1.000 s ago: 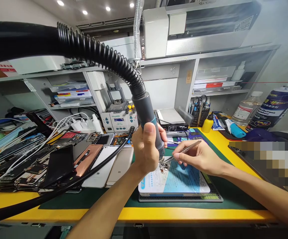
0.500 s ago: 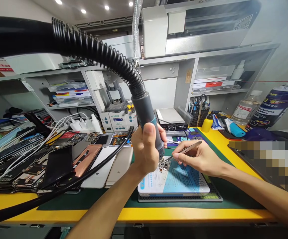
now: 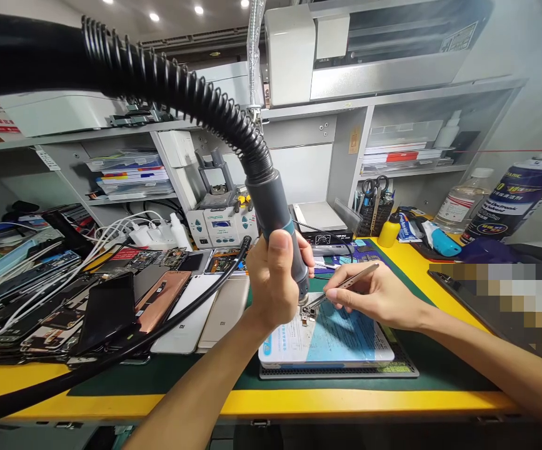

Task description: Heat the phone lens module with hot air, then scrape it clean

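My left hand (image 3: 277, 278) is wrapped round the dark grey handle of a hot air gun (image 3: 271, 200), its nozzle pointing down. In my right hand (image 3: 376, 294) is a pair of metal tweezers (image 3: 357, 276), pinched between thumb and fingers. The tweezers' tips reach small electronic parts (image 3: 307, 314) just under the nozzle; whether they grip one I cannot tell. These parts lie on a blue and white printed box (image 3: 346, 340), which rests on a grey perforated tray (image 3: 404, 369). A thick black hose (image 3: 172, 81) with a coiled spring runs from the handle to the upper left.
Several phones and phone parts (image 3: 106, 312) are piled on the left, with white cables (image 3: 106, 240) across them. A control station (image 3: 221, 225) stands behind. At right are a yellow bottle (image 3: 389, 231), a clear bottle (image 3: 462, 200) and a spray can (image 3: 517, 197). A black cable (image 3: 195, 294) crosses the phones.
The view has shifted slightly. Both hands keep their grips, the nozzle staying over the small parts and the tweezers' tips beside them.
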`<state>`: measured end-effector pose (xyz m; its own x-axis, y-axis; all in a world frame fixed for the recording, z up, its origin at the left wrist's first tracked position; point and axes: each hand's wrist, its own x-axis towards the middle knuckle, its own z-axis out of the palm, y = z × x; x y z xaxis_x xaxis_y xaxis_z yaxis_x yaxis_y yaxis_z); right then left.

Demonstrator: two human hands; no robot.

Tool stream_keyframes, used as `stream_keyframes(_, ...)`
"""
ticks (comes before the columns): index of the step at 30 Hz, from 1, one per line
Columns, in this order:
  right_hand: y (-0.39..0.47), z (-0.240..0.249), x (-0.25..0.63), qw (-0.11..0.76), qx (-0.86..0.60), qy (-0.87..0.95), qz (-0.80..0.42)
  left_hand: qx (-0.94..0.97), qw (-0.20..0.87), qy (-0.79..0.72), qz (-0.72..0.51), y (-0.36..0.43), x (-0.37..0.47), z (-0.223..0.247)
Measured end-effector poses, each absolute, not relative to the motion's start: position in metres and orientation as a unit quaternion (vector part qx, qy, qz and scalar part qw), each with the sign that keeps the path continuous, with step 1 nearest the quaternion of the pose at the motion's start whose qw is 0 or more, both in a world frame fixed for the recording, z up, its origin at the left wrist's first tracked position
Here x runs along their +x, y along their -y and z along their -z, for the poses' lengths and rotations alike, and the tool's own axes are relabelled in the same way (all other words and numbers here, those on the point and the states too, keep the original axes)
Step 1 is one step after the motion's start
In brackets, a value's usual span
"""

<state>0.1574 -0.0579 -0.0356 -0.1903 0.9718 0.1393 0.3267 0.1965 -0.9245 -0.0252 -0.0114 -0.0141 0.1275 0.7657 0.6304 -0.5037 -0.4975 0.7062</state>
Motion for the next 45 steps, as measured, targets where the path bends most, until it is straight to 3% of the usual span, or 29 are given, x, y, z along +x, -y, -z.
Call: stream_keyframes(45, 0.0548, 0.027, 0.1586, 0.404, -0.466, 0.652, -0.44, 0.574, 0.483, -0.153, -0.643, 0.0153, -0.026, 0.0071)
